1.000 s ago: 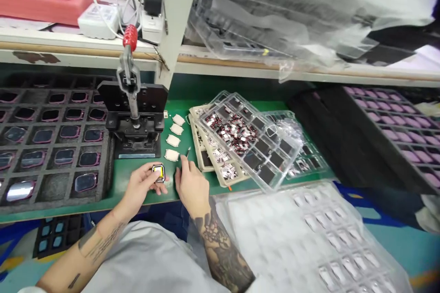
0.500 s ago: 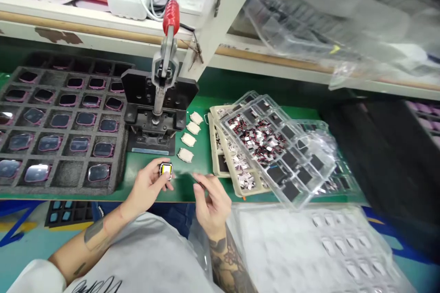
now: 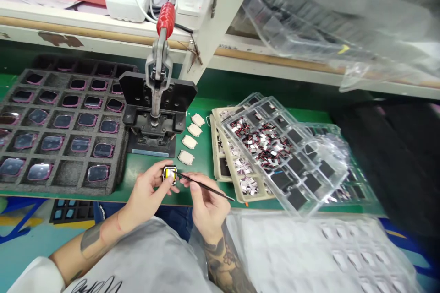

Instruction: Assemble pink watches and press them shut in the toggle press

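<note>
1. Head view: the left hand (image 3: 146,192) pinches a small square part with a yellow face (image 3: 169,174) between thumb and fingers, just above the green mat's (image 3: 199,165) near edge.
2. The right hand (image 3: 206,201) grips thin black tweezers (image 3: 202,185), tip touching the part.
3. Behind stand a toggle press (image 3: 156,110), four white pads (image 3: 190,139), and a foam tray of lenses (image 3: 62,128) to the left.
</note>
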{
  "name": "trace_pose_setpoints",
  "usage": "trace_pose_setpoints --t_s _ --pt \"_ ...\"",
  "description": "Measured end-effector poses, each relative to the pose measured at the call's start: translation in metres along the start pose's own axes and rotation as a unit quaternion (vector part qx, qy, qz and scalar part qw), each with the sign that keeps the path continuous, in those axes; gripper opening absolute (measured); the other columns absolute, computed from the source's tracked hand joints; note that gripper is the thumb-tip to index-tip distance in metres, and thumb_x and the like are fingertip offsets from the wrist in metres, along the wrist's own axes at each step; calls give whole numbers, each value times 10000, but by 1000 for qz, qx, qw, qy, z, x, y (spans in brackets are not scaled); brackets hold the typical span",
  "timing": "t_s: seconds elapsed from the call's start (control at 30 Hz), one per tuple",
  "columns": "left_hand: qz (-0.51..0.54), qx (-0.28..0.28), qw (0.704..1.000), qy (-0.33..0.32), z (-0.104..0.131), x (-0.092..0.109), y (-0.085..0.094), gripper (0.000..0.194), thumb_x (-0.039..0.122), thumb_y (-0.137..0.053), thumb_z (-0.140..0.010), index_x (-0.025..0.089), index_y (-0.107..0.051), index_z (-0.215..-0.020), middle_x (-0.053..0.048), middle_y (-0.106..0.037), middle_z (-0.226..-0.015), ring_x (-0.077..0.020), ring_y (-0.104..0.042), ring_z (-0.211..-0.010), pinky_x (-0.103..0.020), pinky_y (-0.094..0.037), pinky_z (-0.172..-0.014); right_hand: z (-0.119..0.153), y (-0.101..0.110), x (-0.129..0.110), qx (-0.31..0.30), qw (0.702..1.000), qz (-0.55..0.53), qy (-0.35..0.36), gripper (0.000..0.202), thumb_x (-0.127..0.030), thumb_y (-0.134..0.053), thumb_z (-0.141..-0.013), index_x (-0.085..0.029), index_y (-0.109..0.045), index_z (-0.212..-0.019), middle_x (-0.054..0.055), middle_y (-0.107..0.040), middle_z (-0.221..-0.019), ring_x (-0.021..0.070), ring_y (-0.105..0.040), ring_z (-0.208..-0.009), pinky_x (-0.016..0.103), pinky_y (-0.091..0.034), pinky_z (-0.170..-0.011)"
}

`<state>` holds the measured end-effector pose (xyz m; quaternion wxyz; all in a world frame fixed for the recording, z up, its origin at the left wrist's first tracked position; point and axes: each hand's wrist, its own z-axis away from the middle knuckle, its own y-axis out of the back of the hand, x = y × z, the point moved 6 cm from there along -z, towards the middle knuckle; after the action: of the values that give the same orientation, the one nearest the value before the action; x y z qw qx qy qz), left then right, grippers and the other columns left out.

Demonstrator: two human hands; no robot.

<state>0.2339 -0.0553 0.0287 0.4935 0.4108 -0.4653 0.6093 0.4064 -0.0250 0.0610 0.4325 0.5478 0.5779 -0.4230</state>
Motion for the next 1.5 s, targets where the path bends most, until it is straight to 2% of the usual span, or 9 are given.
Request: trace_pose_setpoints --t_s 0.13,0.33,0.53,0.73,0.87,0.97,1.13,1.37,1.5 --pt "-16 -5 1000 7 1 1 -1 498 450 -706 -1097 193 -627 -1516 -110 -841 -1162 -217 -850 -887 -305 -689 -768 -2 -1 4 -8 1000 0 -23 143 -243 -731 -1072 -255 -842 -1161 83 -853 -1075 231 -840 -958 368 -712 -847" --pt "-15 -13 1000 4 3 0 -3 501 453 -710 -1093 179 -660 -1510 -79 -837 -1026 -201 -837 -851 -292 -689 -772 -4 3 16 12 996 -36 -83 111 -290 -746 -1075 -239 -832 -1125 55 -849 -966 184 -821 -785 298 -689 -731" --pt "-6 -7 1000 7 1 0 -2 489 441 -719 -1089 185 -661 -1502 -64 -822 -1011 -190 -829 -839 -283 -683 -766 -1 5 14 -3 996 -70 -50 164 -320 -745 -1076 -255 -803 -1216 37 -778 -903 177 -756 -745 314 -631 -682" --pt "-10 1 1000 13 2 3 -1 490 455 -727 -1083 186 -666 -1488 -66 -813 -1038 -199 -838 -841 -284 -679 -750 -1 9 5 -1 1000 -8 2 133 -307 -673 -1103 -267 -800 -1114 34 -700 -944 185 -676 -860 337 -567 -781" --pt "-10 1 1000 11 3 1 -2 485 451 -724 -1087 195 -661 -1494 -65 -814 -1055 -195 -839 -851 -286 -683 -760 -1 7 1 -18 999 28 16 230 -221 -714 -1069 -299 -818 -1258 52 -751 -1043 194 -724 -893 347 -614 -793" --pt "-9 9 1000 7 2 1 -2 482 448 -722 -1088 193 -658 -1492 -74 -821 -1081 -193 -838 -855 -287 -685 -762 -1 2 -2 -55 998 14 17 233 -196 -702 -1073 -301 -848 -1219 88 -801 -1146 239 -784 -1019 398 -674 -854" --pt "-4 17 1000 -2 3 4 -1 478 427 -720 -1088 189 -649 -1497 -82 -829 -1094 -199 -840 -860 -291 -687 -756 0 2 1 -20 1000 -6 10 229 -191 -679 -1091 -309 -847 -1194 81 -844 -1129 247 -817 -1041 408 -702 -858" --pt "-23 -4 1000 -1 6 2 -4 494 437 -693 -1102 186 -642 -1525 -113 -846 -1139 -215 -847 -879 -313 -692 -782 0 1 6 -22 1000 -8 -19 162 -245 -709 -1086 -278 -851 -1156 80 -842 -1110 236 -821 -1010 379 -690 -854" --pt "-46 -12 999 -6 7 5 -2 481 450 -691 -1099 179 -687 -1496 -70 -827 -975 -201 -836 -804 -279 -668 -724 -5 1 17 -6 995 -53 -80 134 -314 -728 -1086 -242 -840 -1094 62 -818 -1033 177 -787 -827 313 -658 -761"
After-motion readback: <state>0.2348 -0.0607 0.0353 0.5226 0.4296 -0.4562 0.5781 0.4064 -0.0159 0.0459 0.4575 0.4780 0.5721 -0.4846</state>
